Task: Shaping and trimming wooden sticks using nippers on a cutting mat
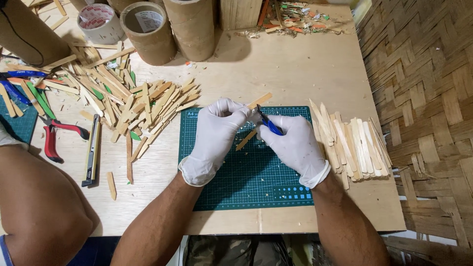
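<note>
At the far left, red-handled pliers (pixel 54 138) and a utility knife (pixel 91 156) lie on the counter (pixel 295 64) beside a loose heap of wooden sticks (pixel 133 106). Over the green cutting mat (pixel 246 182), the gloved left hand (pixel 214 135) has its grip pinched on a wooden stick (pixel 252 120), while the right hand (pixel 295 148) is closed around a blue-handled cutter (pixel 268 123). With fingertips so near the blades, a slip could nick the glove. A neat stack of sticks (pixel 352 143) lies right.
</note>
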